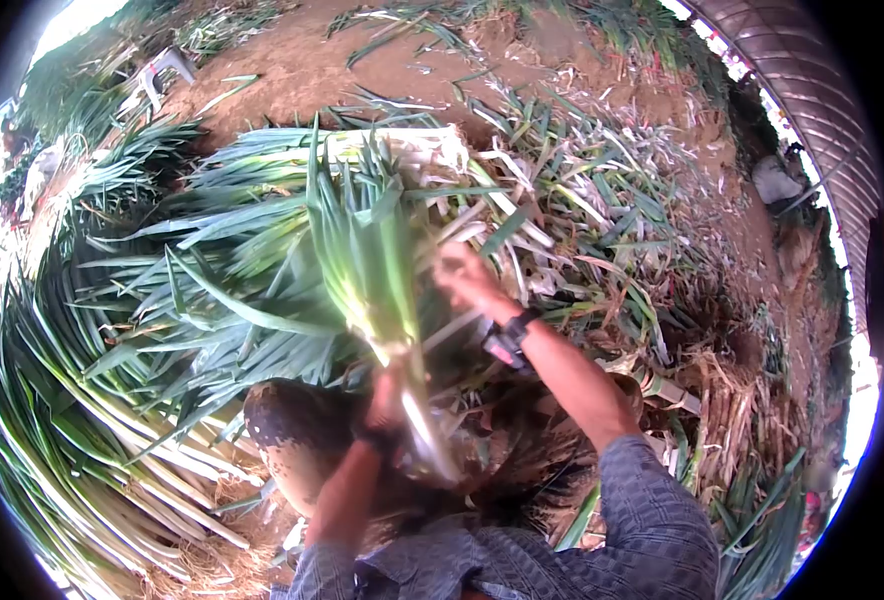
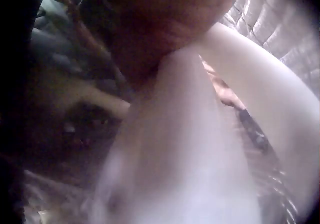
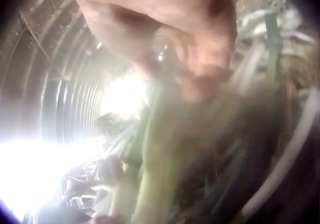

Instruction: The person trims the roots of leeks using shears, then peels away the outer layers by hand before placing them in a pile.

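Head view first: I see the left hand (image 1: 388, 400) with its fingers wrapped snugly round the held leeks (image 1: 367, 270), leaves fanning up, white ends down. The right hand (image 1: 470, 283), blurred, is just right of the held leeks; a leek pile (image 1: 232, 235) spreads left of them, leaf trimmings (image 1: 612, 200) to their right. Over to the left wrist: pale shanks (image 2: 185, 149) run out below a dark, close-up hand. Right wrist now: bent fingers near a green stalk (image 3: 150, 174); pinching or not, I can't tell. My worry: a hard tug could snap leaves, and a slack left grip could let the held leeks slip.
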Action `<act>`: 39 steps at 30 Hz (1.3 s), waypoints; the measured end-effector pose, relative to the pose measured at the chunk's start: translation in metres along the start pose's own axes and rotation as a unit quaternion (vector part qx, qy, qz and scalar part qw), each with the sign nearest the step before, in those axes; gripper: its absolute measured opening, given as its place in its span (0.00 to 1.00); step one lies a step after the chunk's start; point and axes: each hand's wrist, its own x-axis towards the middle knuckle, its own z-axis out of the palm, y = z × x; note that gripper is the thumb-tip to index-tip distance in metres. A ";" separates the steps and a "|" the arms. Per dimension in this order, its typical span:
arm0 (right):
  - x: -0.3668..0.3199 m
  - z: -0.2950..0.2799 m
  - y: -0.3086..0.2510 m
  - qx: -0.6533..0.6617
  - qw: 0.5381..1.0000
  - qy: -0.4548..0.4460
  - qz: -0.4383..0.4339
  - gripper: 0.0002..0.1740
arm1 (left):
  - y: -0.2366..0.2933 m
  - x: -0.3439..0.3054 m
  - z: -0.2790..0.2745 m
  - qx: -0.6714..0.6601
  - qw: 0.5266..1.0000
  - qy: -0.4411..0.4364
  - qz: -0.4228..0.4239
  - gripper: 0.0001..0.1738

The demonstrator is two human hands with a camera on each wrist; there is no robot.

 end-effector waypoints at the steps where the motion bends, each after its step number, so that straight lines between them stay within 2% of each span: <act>1: 0.018 0.023 0.039 -0.069 0.992 0.037 -0.099 0.21 | 0.003 -0.005 0.003 -0.023 1.000 -0.017 -0.010 0.38; 2: 0.035 0.045 0.079 -0.143 0.967 0.089 -0.191 0.21 | 0.008 -0.012 0.009 -0.046 0.998 -0.033 -0.018 0.40; 3: 0.045 0.050 0.096 -0.181 0.961 0.072 -0.198 0.19 | 0.011 -0.016 0.012 -0.070 0.996 -0.048 -0.026 0.41; 4: 0.043 0.054 0.083 -0.218 0.952 0.057 -0.207 0.17 | 0.011 -0.018 0.010 -0.064 0.996 -0.069 -0.003 0.44; 5: 0.033 0.035 0.071 -0.121 0.990 -0.032 -0.063 0.15 | 0.010 -0.016 0.005 -0.058 0.995 -0.086 0.015 0.44; 6: 0.017 0.016 0.035 -0.022 0.989 -0.120 0.083 0.13 | 0.005 -0.008 -0.002 -0.052 0.993 -0.104 0.034 0.44; 7: 0.007 0.002 0.015 0.116 0.988 -0.077 0.063 0.06 | 0.002 -0.003 -0.007 -0.049 0.990 -0.122 0.053 0.43; 8: -0.001 -0.015 -0.009 0.171 0.985 0.004 0.037 0.04 | 0.003 -0.004 -0.006 -0.057 0.990 -0.119 0.042 0.42; 9: -0.010 -0.026 -0.038 0.338 0.935 0.084 0.064 0.03 | -0.001 -0.003 -0.007 -0.063 0.993 -0.096 0.028 0.41; 10: -0.007 -0.044 -0.044 0.418 0.902 0.102 0.022 0.04 | -0.010 0.000 -0.009 -0.069 0.995 -0.074 0.011 0.40; 11: -0.011 -0.051 -0.061 0.349 0.934 0.068 -0.032 0.09 | -0.021 0.007 -0.013 -0.071 0.996 -0.053 -0.006 0.39; 12: -0.024 -0.044 -0.084 0.234 0.971 0.036 -0.032 0.12 | -0.040 0.020 -0.020 -0.043 0.998 -0.014 0.035 0.36; 13: -0.023 -0.026 -0.077 0.104 0.993 -0.009 -0.061 0.14 | -0.059 0.033 -0.027 -0.012 0.997 0.029 0.072 0.33; 14: -0.022 -0.007 -0.071 -0.025 0.994 -0.045 -0.101 0.16 | -0.048 0.024 -0.015 0.035 0.995 0.029 0.090 0.31; 15: -0.020 0.013 -0.062 -0.136 0.982 -0.096 -0.092 0.16 | -0.026 0.010 0.007 0.065 0.992 0.042 0.098 0.31; 16: -0.019 0.033 -0.053 -0.245 0.954 -0.148 -0.095 0.16 | -0.004 -0.004 0.028 0.095 0.988 0.055 0.104 0.30; 17: -0.028 0.045 -0.061 -0.318 0.926 -0.201 -0.024 0.16 | -0.006 -0.003 0.034 0.098 0.985 0.042 0.138 0.30; 19: -0.028 0.062 -0.044 -0.089 0.984 -0.155 -0.006 0.15 | -0.026 0.003 0.016 0.121 0.975 0.009 0.187 0.30; 20: -0.026 0.070 -0.038 0.029 0.991 -0.133 0.007 0.16 | -0.043 0.008 -0.002 0.138 0.969 -0.015 0.203 0.31; 21: -0.039 0.062 -0.075 0.099 0.990 -0.094 0.035 0.15 | -0.028 -0.004 0.003 0.160 0.968 -0.025 0.191 0.31; 23: -0.033 0.028 -0.081 0.174 0.983 -0.037 -0.034 0.11 | -0.007 -0.007 0.017 0.053 0.996 0.043 0.055 0.27; 24: -0.046 -0.003 -0.108 0.289 0.956 -0.039 -0.035 0.11 | -0.007 -0.004 0.014 0.032 0.998 0.027 0.049 0.26; 25: -0.048 -0.031 -0.116 0.274 0.948 0.041 -0.155 0.13 | -0.010 -0.003 0.010 0.009 0.999 0.011 0.041 0.25; 26: -0.046 -0.069 -0.111 0.276 0.939 0.087 -0.185 0.12 | 0.002 -0.009 0.019 -0.013 1.000 0.002 0.022 0.27; 27: -0.049 -0.109 -0.106 0.280 0.932 0.152 -0.171 0.11 | -0.001 -0.004 0.016 -0.018 1.000 0.002 0.012 0.27; 28: -0.052 -0.148 -0.101 0.282 0.922 0.216 -0.154 0.14 | 0.003 -0.004 0.014 -0.015 0.999 -0.021 0.044 0.28; 29: -0.070 -0.172 -0.088 0.283 0.906 0.304 -0.085 0.18 | 0.001 -0.008 0.014 -0.014 0.997 -0.044 0.068 0.28; 31: -0.102 -0.174 -0.047 0.204 0.950 0.235 -0.001 0.23 | 0.023 -0.007 0.031 -0.018 0.994 -0.043 0.095 0.28; 32: -0.127 -0.150 -0.048 0.101 0.979 0.177 0.015 0.22 | 0.027 0.002 0.031 -0.065 0.991 -0.073 0.087 0.27; 33: -0.141 -0.142 -0.037 0.083 0.996 0.020 0.038 0.21 | 0.039 0.005 0.039 -0.099 0.989 -0.079 0.073 0.23; 35: -0.159 -0.090 -0.024 0.014 0.998 -0.033 0.050 0.19 | 0.053 0.026 0.041 -0.124 0.987 -0.092 0.053 0.19; 36: -0.163 -0.073 -0.020 0.001 0.997 -0.071 -0.007 0.22 | 0.067 0.021 0.055 -0.131 0.987 -0.075 0.062 0.19; 37: -0.165 -0.059 -0.024 -0.022 0.994 -0.103 -0.019 0.26 | 0.074 0.031 0.052 -0.109 0.990 -0.068 0.062 0.19; 38: -0.166 -0.050 -0.039 0.010 0.987 -0.159 -0.009 0.30 | 0.084 0.033 0.053 -0.107 0.990 -0.056 0.068 0.19; 39: -0.173 -0.040 -0.053 0.008 0.984 -0.179 0.004 0.29 | 0.093 0.033 0.055 -0.103 0.991 -0.042 0.076 0.19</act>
